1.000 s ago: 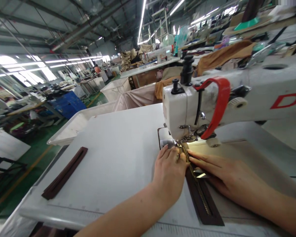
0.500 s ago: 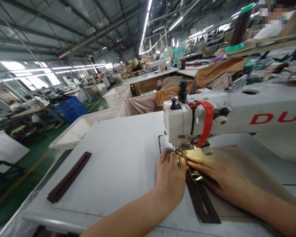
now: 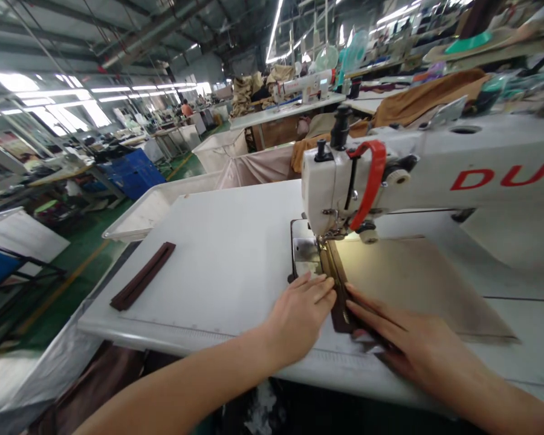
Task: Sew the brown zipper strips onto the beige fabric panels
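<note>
My left hand (image 3: 299, 317) lies with fingers stretched flat, its fingertips on the left edge of a dark brown strip with a metal zipper (image 3: 342, 302). The strip runs up under the presser foot of a white sewing machine (image 3: 326, 187). On the strip's right side rests my right hand (image 3: 412, 344), index finger extended along the edge. Blurred shiny blades, apparently thread snips (image 3: 367, 343), stick out from under its curled lower fingers. Beneath the strip and to its right spreads a flat beige fabric panel (image 3: 412, 272). The needle point is hard to make out.
A folded dark brown strip (image 3: 142, 277) lies at the left of the white table (image 3: 236, 254). Beyond the table stand white bins (image 3: 140, 208) and brown cloth (image 3: 426, 96). A ruler scale (image 3: 199, 333) marks the front edge.
The strip and beige panel have moved forward, away from me, under the machine. Both hands sit lower along the strip, nearer the table's front edge. The view has tilted down.
</note>
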